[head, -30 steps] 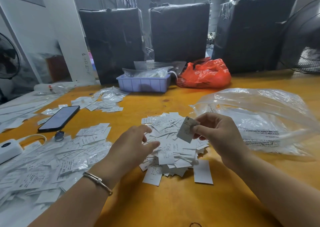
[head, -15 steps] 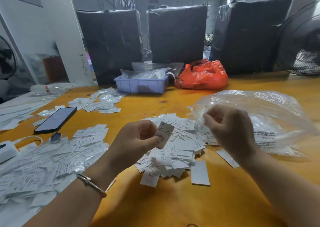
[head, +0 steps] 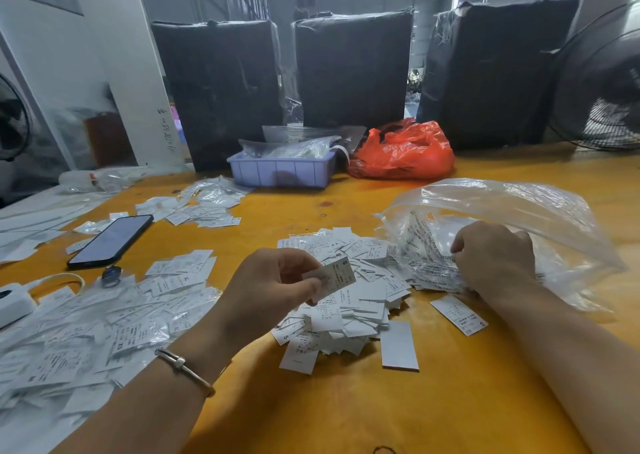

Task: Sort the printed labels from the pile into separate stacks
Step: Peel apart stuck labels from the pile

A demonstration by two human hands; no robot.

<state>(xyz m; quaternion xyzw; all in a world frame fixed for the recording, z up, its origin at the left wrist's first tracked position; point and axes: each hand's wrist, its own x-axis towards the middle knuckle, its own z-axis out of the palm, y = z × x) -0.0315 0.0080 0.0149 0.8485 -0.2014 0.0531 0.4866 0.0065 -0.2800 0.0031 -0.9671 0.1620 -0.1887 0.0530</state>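
Left hand (head: 273, 291) pinches one S-size label (head: 334, 277) above the central pile (head: 346, 301). Right hand (head: 495, 256) grips the clear plastic bag (head: 519, 211). Labels look light, thin, slippery; pinch by an edge, one at a time.

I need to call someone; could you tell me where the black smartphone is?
The black smartphone lies screen-up on the yellow table, far left, beyond the left-hand label spread.

White pillar (head: 114, 73) and black-wrapped bales (head: 349, 69) behind a yellow table (head: 346, 412).
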